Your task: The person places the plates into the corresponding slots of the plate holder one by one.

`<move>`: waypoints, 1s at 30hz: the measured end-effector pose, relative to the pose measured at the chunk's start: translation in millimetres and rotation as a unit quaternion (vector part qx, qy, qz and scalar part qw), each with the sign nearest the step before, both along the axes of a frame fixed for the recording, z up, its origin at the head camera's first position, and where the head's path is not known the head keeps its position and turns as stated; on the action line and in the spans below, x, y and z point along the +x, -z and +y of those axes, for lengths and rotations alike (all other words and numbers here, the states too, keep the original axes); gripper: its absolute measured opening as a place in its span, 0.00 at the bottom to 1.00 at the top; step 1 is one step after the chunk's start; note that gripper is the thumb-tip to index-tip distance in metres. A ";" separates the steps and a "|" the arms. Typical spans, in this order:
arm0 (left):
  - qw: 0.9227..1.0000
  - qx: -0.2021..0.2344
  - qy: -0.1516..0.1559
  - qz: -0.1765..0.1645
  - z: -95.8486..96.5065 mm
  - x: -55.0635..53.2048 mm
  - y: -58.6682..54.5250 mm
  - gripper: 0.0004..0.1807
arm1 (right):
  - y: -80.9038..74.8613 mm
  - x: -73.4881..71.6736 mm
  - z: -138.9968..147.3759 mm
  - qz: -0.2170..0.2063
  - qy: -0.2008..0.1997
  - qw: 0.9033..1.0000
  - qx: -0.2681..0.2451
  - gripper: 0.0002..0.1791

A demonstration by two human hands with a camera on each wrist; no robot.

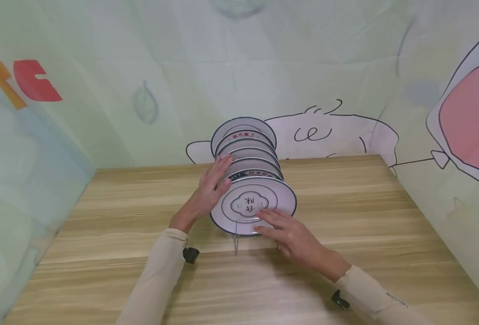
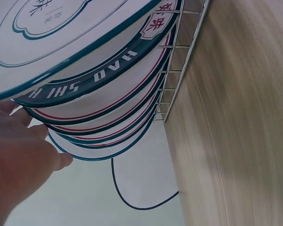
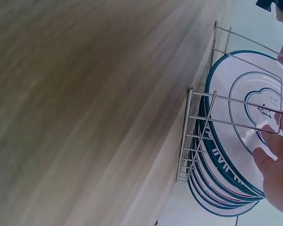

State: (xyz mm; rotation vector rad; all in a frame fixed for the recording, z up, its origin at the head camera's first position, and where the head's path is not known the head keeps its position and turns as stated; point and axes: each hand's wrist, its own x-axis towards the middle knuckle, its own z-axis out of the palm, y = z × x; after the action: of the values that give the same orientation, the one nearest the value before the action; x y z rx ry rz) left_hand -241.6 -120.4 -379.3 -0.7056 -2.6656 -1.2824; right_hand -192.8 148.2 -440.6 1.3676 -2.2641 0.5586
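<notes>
Several white plates with dark teal rims stand in a row in a wire dish rack, leaning one behind another. The front plate faces me and carries an upside-down printed emblem. My left hand is at the left side of the row, fingers extended along the plate rims; in the left wrist view the fingertips are partly hidden behind the front plate. My right hand is at the lower right of the front plate, its loosely extended fingers right at the rack's front wire and the plate face.
The rack stands on a wood-grain table. A printed cloth backdrop with cartoon drawings hangs behind the table and along its sides. Black straps are on both sleeved wrists.
</notes>
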 end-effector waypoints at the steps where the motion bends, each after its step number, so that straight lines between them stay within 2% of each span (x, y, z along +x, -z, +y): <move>1: 1.000 0.000 0.000 0.000 -0.1 -0.2 0.1 0.55 | 0.3 0.0 -0.1 0.000 0.000 1.000 0.000 0.23; 13: 1.000 -0.002 0.006 0.004 -1.0 -4.7 0.5 0.56 | -0.5 -0.6 -1.1 -0.008 0.007 1.000 0.005 0.25; 21: 1.000 -0.003 0.005 0.002 -2.5 -8.0 2.9 0.54 | 1.3 -2.4 -2.7 0.010 -0.001 1.000 -0.007 0.26; 30: 1.000 0.001 0.010 0.015 -2.5 -7.6 1.1 0.54 | 0.2 -1.3 -4.8 0.014 -0.001 1.000 -0.015 0.24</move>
State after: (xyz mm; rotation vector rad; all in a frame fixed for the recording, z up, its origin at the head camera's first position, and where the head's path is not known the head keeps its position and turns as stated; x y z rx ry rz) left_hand -249.2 -122.9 -380.5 -0.7481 -2.6398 -1.2682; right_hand -194.1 143.4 -440.8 1.3545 -2.2237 0.5695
